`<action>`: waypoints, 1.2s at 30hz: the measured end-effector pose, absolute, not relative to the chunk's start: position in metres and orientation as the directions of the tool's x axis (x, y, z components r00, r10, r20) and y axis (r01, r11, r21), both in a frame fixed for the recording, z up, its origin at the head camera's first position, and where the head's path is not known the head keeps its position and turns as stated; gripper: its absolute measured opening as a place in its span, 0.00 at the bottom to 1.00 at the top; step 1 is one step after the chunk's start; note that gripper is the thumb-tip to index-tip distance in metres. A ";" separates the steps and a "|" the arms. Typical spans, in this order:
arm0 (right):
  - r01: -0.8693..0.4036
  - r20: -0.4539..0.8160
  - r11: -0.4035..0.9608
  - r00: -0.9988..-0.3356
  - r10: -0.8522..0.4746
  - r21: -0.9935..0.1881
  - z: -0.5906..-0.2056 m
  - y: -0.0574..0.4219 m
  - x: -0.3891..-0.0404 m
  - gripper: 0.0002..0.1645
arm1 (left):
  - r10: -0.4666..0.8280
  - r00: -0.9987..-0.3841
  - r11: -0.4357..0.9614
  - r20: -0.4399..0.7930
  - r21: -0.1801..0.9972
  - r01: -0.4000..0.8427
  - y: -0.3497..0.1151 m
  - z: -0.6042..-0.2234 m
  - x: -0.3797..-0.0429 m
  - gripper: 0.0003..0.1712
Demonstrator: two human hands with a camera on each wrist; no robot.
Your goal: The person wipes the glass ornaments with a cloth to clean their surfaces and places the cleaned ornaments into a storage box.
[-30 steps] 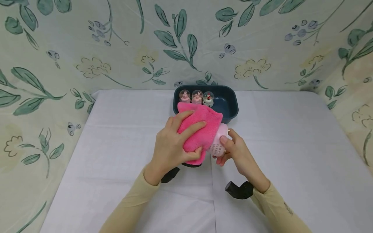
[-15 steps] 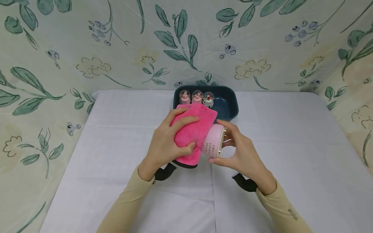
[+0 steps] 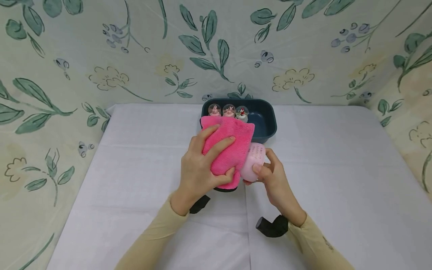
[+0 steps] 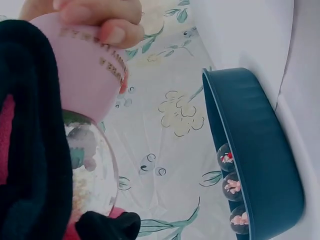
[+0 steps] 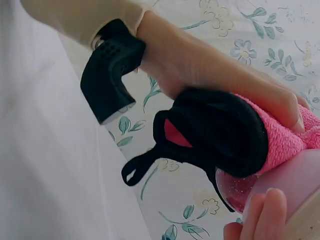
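Note:
My left hand grips a bright pink cloth with black edging and a black loop, wrapped over a snow globe's dome. To its right, my right hand holds the snow globe by its pink lettered base, thumb on the near side. The globe lies tilted sideways above the table. In the left wrist view the clear dome shows partly beside the cloth, with a small grey-and-teal figure inside. The right wrist view shows the cloth's black-edged end hanging near the dome.
A dark blue tray stands at the table's back edge, just beyond the hands. Three small snow globes sit in a row in its left part. White cloth covers the table; a leaf-patterned sheet hangs behind.
The right hand has turned the base and shifted its fingers; its lettering now faces up instead of toward me. The left hand and cloth moved slightly left, then back right.

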State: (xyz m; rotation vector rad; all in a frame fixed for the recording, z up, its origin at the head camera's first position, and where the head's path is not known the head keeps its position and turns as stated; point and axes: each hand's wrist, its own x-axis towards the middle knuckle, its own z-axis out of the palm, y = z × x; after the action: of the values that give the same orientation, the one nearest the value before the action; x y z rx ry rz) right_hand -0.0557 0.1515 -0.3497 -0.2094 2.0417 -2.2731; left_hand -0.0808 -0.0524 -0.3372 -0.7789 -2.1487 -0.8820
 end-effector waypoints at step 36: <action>0.111 0.008 -0.337 -0.943 -0.332 -0.935 -0.355 0.144 -0.050 0.26 | 0.058 -0.555 0.372 0.830 0.498 0.783 -0.044 -0.351 -0.087 0.34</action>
State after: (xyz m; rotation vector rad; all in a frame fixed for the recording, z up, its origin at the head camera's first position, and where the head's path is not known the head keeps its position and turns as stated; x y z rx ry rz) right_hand -0.0497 0.1442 -0.3550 -0.2857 1.6191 -2.3502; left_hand -0.0871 -0.0443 -0.3506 -0.7293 -1.8887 -1.2351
